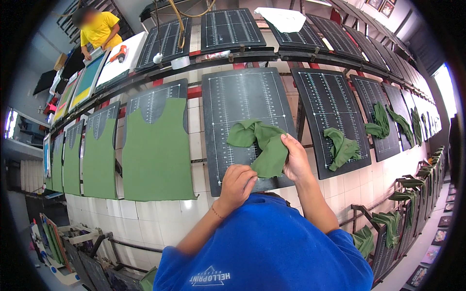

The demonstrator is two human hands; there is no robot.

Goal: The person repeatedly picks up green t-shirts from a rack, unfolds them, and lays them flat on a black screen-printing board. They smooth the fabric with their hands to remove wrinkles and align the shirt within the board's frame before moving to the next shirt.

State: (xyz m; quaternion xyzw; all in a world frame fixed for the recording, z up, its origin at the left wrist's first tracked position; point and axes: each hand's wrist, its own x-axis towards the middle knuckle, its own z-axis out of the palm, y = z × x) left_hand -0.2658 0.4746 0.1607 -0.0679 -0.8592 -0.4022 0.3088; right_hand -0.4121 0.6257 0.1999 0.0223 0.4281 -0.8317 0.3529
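A crumpled piece of green fabric [264, 143] lies partly on the black marked board [238, 92] in front of me. My right hand [297, 160] grips its right side, thumb on top. At its lower left corner my left hand [238, 184] pinches the edge, fingers curled. On the board to the left, a green shirt panel [155, 155] with a curved neckline lies flat. Another crumpled green piece [341, 149] rests on the board to the right.
More green panels [99, 155] lie flat on boards farther left, and crumpled pieces [380, 121] on boards to the right. Behind runs a second row of boards [232, 29], one bearing white cloth [281, 19]. A person in yellow [99, 29] stands at far left near an orange heat gun [119, 54].
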